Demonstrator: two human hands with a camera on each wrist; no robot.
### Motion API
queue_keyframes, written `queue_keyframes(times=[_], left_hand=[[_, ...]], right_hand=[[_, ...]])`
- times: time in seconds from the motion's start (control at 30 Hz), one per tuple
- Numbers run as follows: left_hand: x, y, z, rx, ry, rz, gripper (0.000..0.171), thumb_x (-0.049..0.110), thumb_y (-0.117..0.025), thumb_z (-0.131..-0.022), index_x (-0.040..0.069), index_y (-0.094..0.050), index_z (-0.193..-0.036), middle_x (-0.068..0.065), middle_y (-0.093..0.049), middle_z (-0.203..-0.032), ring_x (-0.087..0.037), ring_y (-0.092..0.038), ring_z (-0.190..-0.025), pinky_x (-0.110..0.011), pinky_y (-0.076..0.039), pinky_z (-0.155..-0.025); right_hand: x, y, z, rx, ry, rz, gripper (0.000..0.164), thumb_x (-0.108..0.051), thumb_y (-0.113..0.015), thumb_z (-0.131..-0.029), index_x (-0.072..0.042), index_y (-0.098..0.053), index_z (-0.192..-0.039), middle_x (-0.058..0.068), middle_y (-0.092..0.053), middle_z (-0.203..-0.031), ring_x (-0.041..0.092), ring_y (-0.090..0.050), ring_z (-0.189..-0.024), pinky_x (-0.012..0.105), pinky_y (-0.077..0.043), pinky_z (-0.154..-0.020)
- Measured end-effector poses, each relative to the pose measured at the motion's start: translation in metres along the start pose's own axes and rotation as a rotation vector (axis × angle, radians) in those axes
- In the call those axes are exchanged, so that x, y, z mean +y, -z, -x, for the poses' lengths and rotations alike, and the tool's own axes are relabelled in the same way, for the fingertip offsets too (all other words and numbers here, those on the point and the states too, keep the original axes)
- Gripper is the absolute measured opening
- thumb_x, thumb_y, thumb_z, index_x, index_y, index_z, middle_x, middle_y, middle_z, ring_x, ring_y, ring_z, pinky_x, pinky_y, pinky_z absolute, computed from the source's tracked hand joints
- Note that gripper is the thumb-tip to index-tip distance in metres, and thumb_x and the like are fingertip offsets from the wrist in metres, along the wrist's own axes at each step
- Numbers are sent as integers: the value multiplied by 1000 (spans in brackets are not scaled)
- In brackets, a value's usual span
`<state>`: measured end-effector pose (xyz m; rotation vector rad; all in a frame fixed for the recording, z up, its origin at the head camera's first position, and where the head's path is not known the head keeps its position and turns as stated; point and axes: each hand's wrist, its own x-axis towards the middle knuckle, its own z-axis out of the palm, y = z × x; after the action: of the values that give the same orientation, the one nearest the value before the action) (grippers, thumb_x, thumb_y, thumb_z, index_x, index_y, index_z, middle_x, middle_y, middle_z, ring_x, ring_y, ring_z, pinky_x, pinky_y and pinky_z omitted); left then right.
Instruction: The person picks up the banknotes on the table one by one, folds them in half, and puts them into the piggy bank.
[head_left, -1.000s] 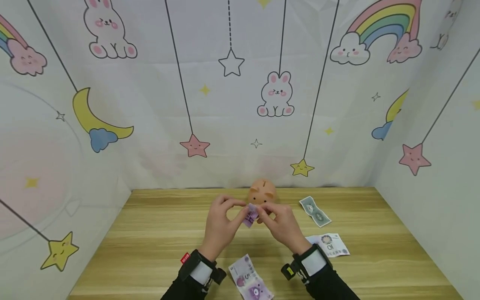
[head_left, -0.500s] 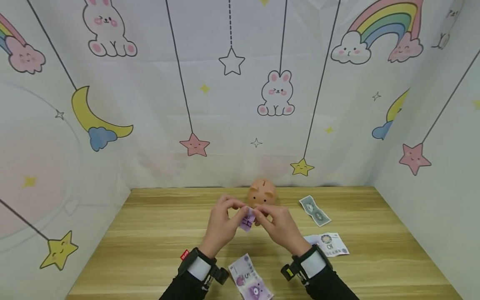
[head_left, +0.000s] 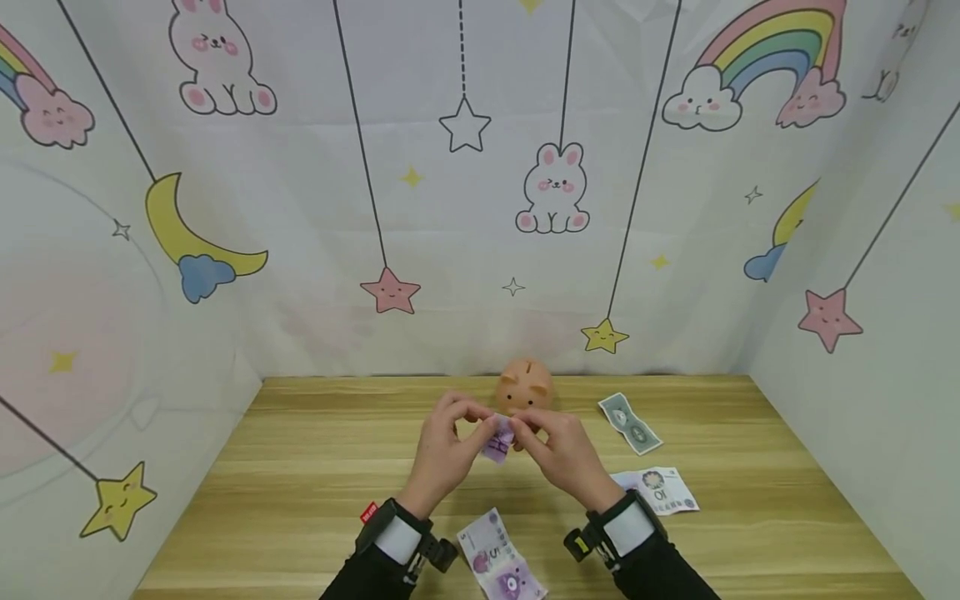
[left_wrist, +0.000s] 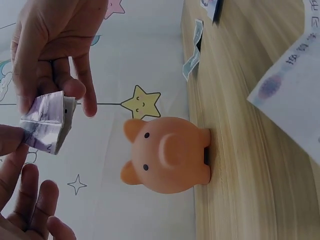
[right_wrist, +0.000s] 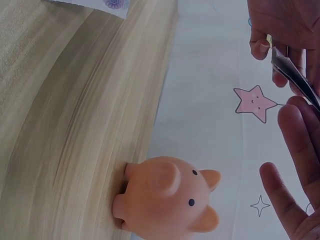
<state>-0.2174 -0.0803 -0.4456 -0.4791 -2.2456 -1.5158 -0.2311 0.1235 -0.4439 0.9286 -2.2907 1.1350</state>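
Observation:
A small purple banknote (head_left: 498, 443), folded into a compact packet, is pinched between both hands in the middle of the head view. My left hand (head_left: 438, 454) grips one side of it between thumb and fingers. At the other side, my right hand (head_left: 562, 452) pinches it near the upper edge. In the left wrist view the folded note (left_wrist: 44, 120) shows a crease across its face and stacked layers along one edge. Just beyond the hands stands an orange piggy bank (head_left: 526, 383), with a slot on top and its snout towards me.
A purple 5 banknote (head_left: 498, 557) lies near the front of the wooden table (head_left: 300, 500). To the right are a 10 banknote (head_left: 663, 490), partly behind the right wrist, and a green banknote (head_left: 630, 423). A printed cloth wall (head_left: 315, 208) rises behind the table.
The folded note shifts slightly down and towards the left, then a little back. Both hands keep hold of it, with small finger movements. The other banknotes and the piggy bank stay put.

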Motion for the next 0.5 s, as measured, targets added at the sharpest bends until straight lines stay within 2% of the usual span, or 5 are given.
queue_keyframes(times=[0.13, 0.23, 0.37, 0.5], left_hand=[[-1, -2, 0, 1, -25, -14, 6, 18, -77, -100, 15, -79, -96, 1, -63, -105, -22, -62, -97, -33, -47, -84], [-1, -3, -1, 3, -20, -8, 5, 19, -78, -100, 15, -79, -97, 1, -64, -106, -21, -62, -98, -33, -47, -83], [-2, -4, -1, -6, 3, 3, 6, 22, -79, -99, 15, -80, -98, 1, -65, -106, -22, -61, -97, -29, -42, -75], [-2, -6, 0, -19, -11, -3, 5, 19, -79, -99, 16, -80, -95, 0, -64, -104, -23, -61, -95, -29, -41, -75]], right_hand=[[1, 2, 0, 2, 9, 4, 11, -5, -69, -104, -6, -79, -107, -3, -74, -80, 4, -66, -71, 25, -54, -62], [2, 3, 0, 4, 12, 14, 11, -5, -69, -104, -6, -79, -108, -3, -73, -80, 5, -66, -71, 25, -53, -62], [2, 5, -1, 6, -1, 27, 11, -6, -69, -104, -7, -80, -105, -5, -72, -79, 4, -65, -71, 25, -53, -62], [2, 8, -1, 9, -10, 26, 11, -7, -69, -104, -8, -80, -104, -6, -71, -79, 4, -65, -70, 25, -54, -62]])
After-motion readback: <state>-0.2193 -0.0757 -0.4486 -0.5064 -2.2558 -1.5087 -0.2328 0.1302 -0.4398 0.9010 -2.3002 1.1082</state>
